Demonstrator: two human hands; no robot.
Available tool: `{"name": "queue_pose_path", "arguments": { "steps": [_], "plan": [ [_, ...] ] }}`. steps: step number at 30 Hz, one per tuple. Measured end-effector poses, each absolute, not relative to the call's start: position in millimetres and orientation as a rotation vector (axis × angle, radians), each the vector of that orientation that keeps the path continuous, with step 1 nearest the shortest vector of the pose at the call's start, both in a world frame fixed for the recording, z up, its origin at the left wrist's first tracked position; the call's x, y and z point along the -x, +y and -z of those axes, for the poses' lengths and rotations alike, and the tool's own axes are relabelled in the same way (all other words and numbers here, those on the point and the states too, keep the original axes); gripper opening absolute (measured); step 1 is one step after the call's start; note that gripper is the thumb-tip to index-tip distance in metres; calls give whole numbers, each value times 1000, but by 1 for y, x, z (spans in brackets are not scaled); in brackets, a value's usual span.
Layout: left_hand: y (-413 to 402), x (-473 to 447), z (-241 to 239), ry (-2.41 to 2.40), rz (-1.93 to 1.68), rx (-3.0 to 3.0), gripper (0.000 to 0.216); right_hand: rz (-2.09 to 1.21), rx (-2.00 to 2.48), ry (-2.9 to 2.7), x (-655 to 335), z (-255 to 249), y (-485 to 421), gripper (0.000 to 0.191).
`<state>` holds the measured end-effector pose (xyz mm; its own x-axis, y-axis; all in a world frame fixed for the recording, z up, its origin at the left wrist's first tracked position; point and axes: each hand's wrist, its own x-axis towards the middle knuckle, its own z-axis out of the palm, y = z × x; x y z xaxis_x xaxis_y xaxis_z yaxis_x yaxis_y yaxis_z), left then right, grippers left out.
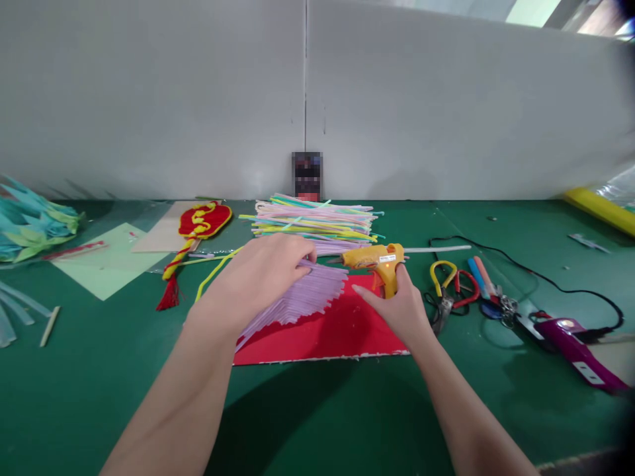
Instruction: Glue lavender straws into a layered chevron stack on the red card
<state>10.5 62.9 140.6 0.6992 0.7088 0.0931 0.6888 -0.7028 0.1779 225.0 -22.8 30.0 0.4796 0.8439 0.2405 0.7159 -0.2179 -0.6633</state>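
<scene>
My left hand (275,268) pinches the upper edge of a lavender panel (297,297) made of fuzzy pipe cleaners laid side by side in slanted rows. Its fingertips are closed, and part of the panel is hidden under the hand. Below the panel lies a red board (357,330) with a rough white front edge. My right hand (399,301) is at the handle of a yellow hot glue gun (370,256), thumb spread wide to the left and fingers against the far side of the handle. The gun's nozzle points left, and a long glue stick (439,249) sticks out behind.
A bundle of coloured pipe cleaners (312,219) lies at the back. Pliers (444,291), keys (508,307) and a purple corded tool (578,350) lie right. A red and yellow tasselled ornament (204,221), pale green paper (112,261) and turquoise leafy shapes (34,221) are left.
</scene>
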Motion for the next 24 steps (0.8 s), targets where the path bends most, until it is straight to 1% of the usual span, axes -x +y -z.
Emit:
{"name": "queue_pose_path", "arguments": {
  "steps": [3,8,10,16,24],
  "plan": [
    [63,-11,-141,1146,-227,-2773,14,-192,1985,-1281,-224,-30,-23,48],
    [61,-11,-141,1140,-233,-2773,13,-209,1944,-1313,-225,-28,-22,34],
    [60,-11,-142,1133,-230,-2770,12,-190,1940,-1333,-226,-27,-22,31],
    [59,-10,-144,1134,-226,-2760,13,-146,1949,-1361,-228,-23,-21,27],
    [60,-10,-144,1137,-226,-2777,14,-200,1960,-1372,-230,-21,-21,24]
  ]
}}
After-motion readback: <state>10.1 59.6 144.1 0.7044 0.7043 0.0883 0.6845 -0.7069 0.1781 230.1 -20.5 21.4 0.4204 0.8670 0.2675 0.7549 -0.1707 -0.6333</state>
